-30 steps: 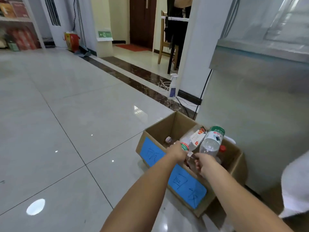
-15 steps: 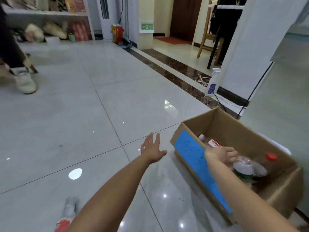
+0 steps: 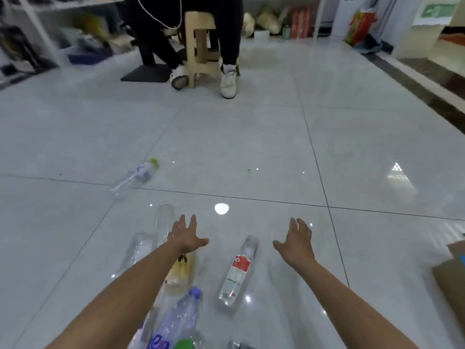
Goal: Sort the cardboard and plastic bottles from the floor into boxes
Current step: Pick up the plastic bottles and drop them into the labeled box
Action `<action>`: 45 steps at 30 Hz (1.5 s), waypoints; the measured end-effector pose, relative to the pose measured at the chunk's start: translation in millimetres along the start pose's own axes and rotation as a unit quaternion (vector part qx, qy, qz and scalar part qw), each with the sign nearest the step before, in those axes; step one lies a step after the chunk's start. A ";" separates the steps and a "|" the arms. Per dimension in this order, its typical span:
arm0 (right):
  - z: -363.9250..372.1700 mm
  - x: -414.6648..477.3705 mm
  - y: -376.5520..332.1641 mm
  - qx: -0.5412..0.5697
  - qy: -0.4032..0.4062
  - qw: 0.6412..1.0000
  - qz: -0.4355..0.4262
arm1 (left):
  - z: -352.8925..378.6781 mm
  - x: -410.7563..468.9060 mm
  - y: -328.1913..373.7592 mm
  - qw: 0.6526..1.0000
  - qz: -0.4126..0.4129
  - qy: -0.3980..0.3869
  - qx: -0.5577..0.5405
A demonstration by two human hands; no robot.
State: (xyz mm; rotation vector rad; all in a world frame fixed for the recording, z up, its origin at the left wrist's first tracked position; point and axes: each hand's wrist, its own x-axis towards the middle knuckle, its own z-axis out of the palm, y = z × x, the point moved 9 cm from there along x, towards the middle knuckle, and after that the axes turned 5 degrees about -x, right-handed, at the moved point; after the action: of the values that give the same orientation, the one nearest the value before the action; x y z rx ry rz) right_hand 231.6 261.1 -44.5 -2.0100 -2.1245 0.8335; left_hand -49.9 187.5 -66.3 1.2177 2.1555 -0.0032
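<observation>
Several empty plastic bottles lie on the glossy tiled floor. A clear bottle with a red-and-white label (image 3: 236,270) lies between my two hands. A yellowish-labelled bottle (image 3: 180,272) lies under my left forearm, a blue-labelled one (image 3: 180,321) nearer me. Two clear bottles (image 3: 163,224) (image 3: 137,250) lie left of my left hand. A green-capped bottle (image 3: 136,176) lies farther off. My left hand (image 3: 187,235) and right hand (image 3: 297,241) hover above the floor, fingers spread, holding nothing. The cardboard box (image 3: 450,278) shows only its corner at the right edge.
A person sits on a wooden stool (image 3: 201,44) at the far side, white shoes (image 3: 228,79) on the floor. Shelves with goods line the back wall. A dark floor strip (image 3: 427,81) runs along the right.
My view has swung left from the box to the bottles on the floor. The bottles I held went into the box; both hands now reach out open over the floor.
</observation>
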 end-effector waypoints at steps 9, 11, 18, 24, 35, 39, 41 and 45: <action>98.0 -9.9 -53.5 -0.227 -0.092 0.944 -0.220 | 41.5 -10.8 -79.5 0.996 -0.074 -0.041 -0.022; 108.4 -9.5 -53.8 -0.272 -0.101 0.922 -0.256 | 41.2 -10.1 -85.9 0.994 -0.095 -0.022 -0.041; 115.5 3.8 -46.8 -0.344 -0.076 0.898 -0.263 | 53.6 -6.8 -88.6 0.989 -0.140 0.036 -0.042; 107.2 14.5 -10.4 -0.390 -0.083 0.908 -0.131 | 67.2 -0.8 -59.0 0.997 -0.067 0.038 -0.019; 94.5 1.9 50.2 -0.217 -0.176 0.957 0.076 | 72.5 -11.6 7.2 0.971 0.178 0.045 0.156; 95.2 -3.9 47.2 -0.205 -0.191 0.957 0.076 | 67.9 -19.3 13.9 0.974 0.178 0.116 0.082; 98.6 -6.0 45.5 -0.199 -0.205 0.955 0.073 | 55.6 -25.0 1.6 0.978 0.057 0.200 -0.028; 105.3 -9.7 41.4 -0.172 -0.220 0.958 0.069 | 91.3 -32.2 -43.3 0.941 -0.232 0.110 -0.220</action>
State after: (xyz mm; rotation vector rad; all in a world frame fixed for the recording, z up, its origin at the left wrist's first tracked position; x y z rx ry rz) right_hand 224.3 217.8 -149.2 -2.3441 -2.5378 1.0848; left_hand -22.6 110.4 -133.8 0.4603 2.4149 0.4089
